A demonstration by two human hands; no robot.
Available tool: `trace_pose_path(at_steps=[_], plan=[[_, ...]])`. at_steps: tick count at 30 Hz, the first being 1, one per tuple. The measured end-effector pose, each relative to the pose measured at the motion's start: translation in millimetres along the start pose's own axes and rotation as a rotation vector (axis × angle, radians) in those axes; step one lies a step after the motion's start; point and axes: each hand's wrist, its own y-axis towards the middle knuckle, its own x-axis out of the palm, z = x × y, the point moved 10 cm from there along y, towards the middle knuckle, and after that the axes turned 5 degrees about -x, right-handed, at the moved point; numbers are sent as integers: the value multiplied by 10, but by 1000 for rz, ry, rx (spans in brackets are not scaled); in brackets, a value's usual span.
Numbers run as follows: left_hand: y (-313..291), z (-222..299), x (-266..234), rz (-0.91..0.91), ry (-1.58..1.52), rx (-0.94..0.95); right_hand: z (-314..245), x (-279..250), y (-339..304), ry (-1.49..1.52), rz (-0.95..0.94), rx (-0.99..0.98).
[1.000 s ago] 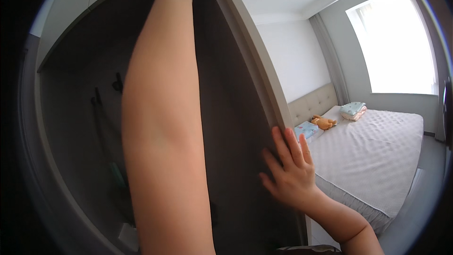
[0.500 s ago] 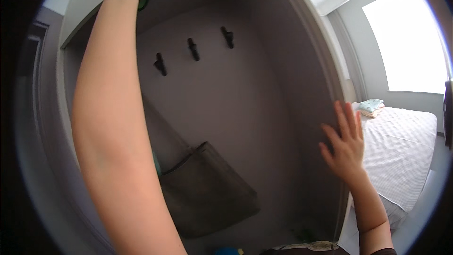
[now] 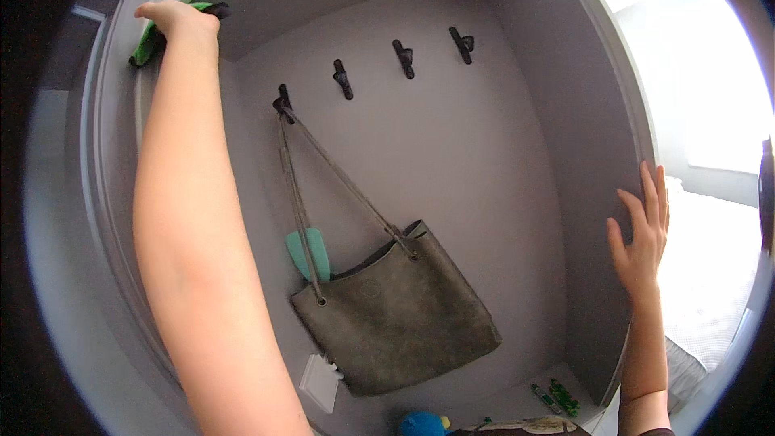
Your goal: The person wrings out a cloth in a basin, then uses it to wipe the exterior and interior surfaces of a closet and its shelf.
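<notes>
My left hand reaches up to the top left corner of a grey cabinet alcove, pressing a green cloth with a dark edge against the frame. Most of its fingers are hidden behind the hand and cloth. At the alcove's right edge, my right hand holds nothing; its fingers are spread and its fingertips are on or close to the side panel.
A dark grey-green tote bag hangs tilted from the leftmost black hook. A teal item shows behind its strap. Below are a white wall plate, a blue toy-like object and small green items. A bed stands at right.
My left hand has moved with the green cloth from the alcove's top edge down and leftward to its corner. The view has shifted, bringing the whole bag and its hook into sight.
</notes>
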Motion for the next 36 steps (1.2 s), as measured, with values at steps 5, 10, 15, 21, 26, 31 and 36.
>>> trace_pose_path(at_steps=[5,10,15,21,26,31,36], plan=[[73,-221,161,-65,163,-28,-44,35,36,31,10,-30],[-201,-657,713,-121,178,-104,161,-165,127,45,44,-72],[-476,-1211,1319,-252,219,-122,157,-40,149,189,68,-119],[-711,-2174,2119,-365,274,-191,258,-104,90,220,-63,-120],[-1041,-2518,2544,-438,762,-9,229,-49,88,227,-176,-158],[-1284,-2964,2835,-511,977,248,296,53,45,234,-222,-153],[-1214,-3439,2993,-608,1930,1128,286,33,81,193,-208,-189]])
